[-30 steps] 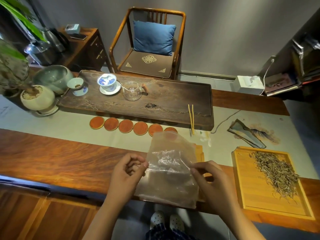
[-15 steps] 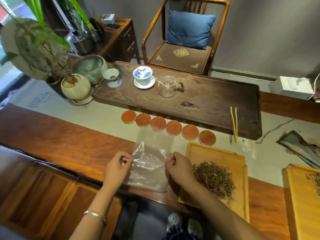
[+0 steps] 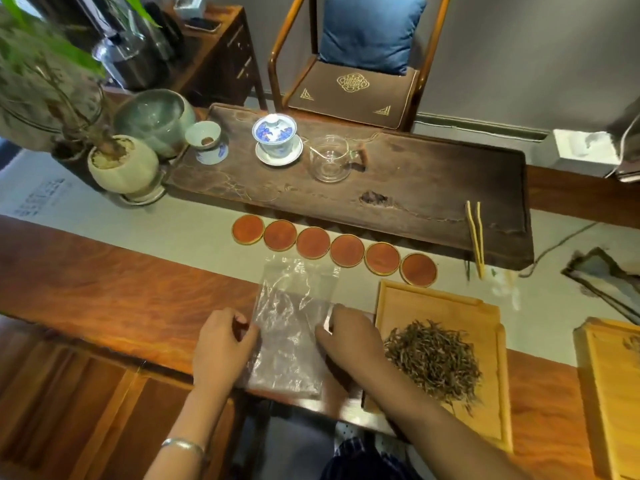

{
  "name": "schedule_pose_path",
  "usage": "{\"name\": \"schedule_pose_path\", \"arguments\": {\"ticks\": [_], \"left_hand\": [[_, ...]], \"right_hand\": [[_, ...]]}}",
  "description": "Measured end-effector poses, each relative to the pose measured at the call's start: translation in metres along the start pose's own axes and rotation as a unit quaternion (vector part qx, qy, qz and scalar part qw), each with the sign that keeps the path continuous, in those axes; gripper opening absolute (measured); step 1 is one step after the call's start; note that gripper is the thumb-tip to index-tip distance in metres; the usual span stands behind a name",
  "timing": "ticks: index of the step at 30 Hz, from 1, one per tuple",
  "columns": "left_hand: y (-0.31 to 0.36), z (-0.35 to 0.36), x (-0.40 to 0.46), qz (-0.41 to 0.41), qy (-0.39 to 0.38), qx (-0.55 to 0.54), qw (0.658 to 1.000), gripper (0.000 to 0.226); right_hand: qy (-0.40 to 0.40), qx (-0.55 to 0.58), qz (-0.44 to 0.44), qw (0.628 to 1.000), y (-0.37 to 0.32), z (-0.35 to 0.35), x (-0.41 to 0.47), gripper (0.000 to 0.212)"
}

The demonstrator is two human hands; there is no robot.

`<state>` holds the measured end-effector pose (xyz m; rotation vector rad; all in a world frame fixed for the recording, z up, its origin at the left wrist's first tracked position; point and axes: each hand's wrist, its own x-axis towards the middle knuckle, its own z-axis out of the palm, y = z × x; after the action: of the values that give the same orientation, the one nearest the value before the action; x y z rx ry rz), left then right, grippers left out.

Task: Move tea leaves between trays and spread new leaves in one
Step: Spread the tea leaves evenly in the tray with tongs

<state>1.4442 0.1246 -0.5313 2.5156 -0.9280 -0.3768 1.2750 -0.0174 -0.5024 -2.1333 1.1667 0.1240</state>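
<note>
A clear, empty plastic bag (image 3: 291, 323) lies flat on the wooden table near its front edge. My left hand (image 3: 221, 344) pinches the bag's left edge and my right hand (image 3: 349, 337) pinches its right edge. Just right of my right hand sits a light wooden tray (image 3: 436, 303) with a pile of dark dried tea leaves (image 3: 433, 358) in its near half. A second wooden tray (image 3: 609, 386) is cut off at the right edge, with a few leaves showing.
Several round orange coasters (image 3: 332, 247) line up behind the bag. A dark tea board (image 3: 398, 192) holds a lidded blue-and-white cup (image 3: 277, 136), a glass pitcher (image 3: 329, 161) and tongs (image 3: 474, 233). A potted plant (image 3: 121, 164) and a ceramic bowl (image 3: 152, 119) stand at the left.
The bag has gone from held up in the air to lying flat on the table left of the tray. The view has swung left, and both hands stay on the bag's edges.
</note>
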Motion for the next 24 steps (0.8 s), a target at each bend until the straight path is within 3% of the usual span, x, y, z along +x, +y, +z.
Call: {"name": "schedule_pose_path", "arguments": {"ticks": [3,6,8,10,12,15,17,20,24], "left_hand": [[0.035,-0.009,-0.014,0.063,0.043,-0.092,0.993,0.018],[0.078,0.006,-0.036,0.089,-0.017,-0.204,0.975,0.006],[0.102,0.028,-0.052,0.087,-0.074,-0.232,0.966,0.020],[0.116,0.054,-0.063,0.093,-0.108,-0.227,0.963,0.028],[0.121,0.076,-0.066,0.090,-0.123,-0.227,0.962,0.022],[0.118,0.106,-0.058,0.101,-0.118,-0.183,0.971,0.010],[0.117,0.118,-0.051,0.127,-0.108,-0.155,0.974,0.013],[0.117,0.126,-0.047,0.164,-0.094,-0.135,0.973,0.024],[0.119,0.134,-0.051,0.184,-0.063,-0.117,0.974,0.009]], "right_hand": [[0.113,-0.001,0.018,0.993,0.027,-0.058,-0.001,0.026],[0.255,0.039,0.093,0.962,0.080,-0.126,0.015,0.017],[0.318,0.030,0.132,0.938,0.115,-0.158,0.034,0.016],[0.331,0.000,0.167,0.929,0.141,-0.175,0.053,0.022],[0.322,-0.027,0.193,0.927,0.161,-0.182,0.071,0.033],[0.306,-0.066,0.211,0.926,0.178,-0.180,0.094,0.050],[0.297,-0.082,0.222,0.925,0.185,-0.174,0.103,0.056],[0.286,-0.091,0.213,0.930,0.190,-0.162,0.108,0.047],[0.298,-0.083,0.194,0.931,0.190,-0.158,0.105,0.034]]}}
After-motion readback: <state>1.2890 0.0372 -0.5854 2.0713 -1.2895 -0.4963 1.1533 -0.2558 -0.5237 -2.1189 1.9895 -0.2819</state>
